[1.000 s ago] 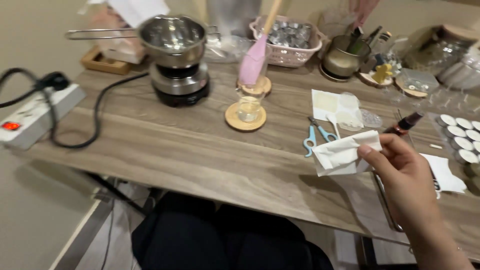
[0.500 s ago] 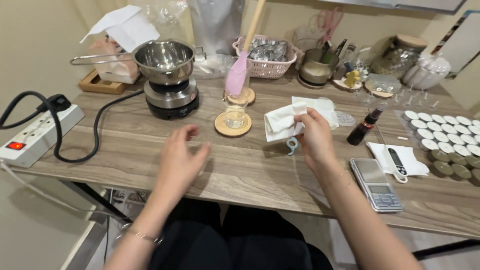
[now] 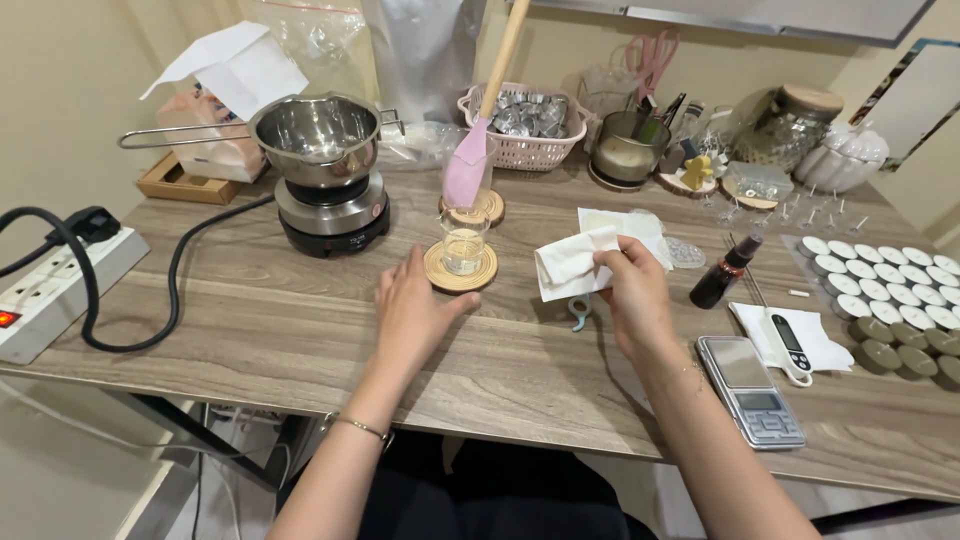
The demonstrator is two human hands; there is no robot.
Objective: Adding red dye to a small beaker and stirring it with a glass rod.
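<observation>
The right hand [image 3: 632, 292] is closed in a pinch on a crumpled white tissue [image 3: 570, 266], thumb and fingers gathered on its right edge, holding it just above the wooden table [image 3: 250, 330]. Beneath the tissue, the light blue handle of a pair of scissors [image 3: 580, 312] shows on the table, touching or nearly touching the heel of that hand. The left hand [image 3: 412, 318] lies flat and open on the table, palm down, fingers loosely together and holding nothing; its thumb points toward a round wooden coaster [image 3: 460, 272] just beside it, on which a small glass cup [image 3: 464, 245] stands upright. Behind the cup a pink spatula [image 3: 468, 170] with a wooden handle leans upright on a second wooden disc. To the left stands a steel pot [image 3: 318, 135] on a small black hotplate [image 3: 333, 222]. To the right of the right hand are a dark dropper bottle [image 3: 722, 277], a pocket scale [image 3: 750, 390] and rows of tealight cups [image 3: 885, 300].
</observation>
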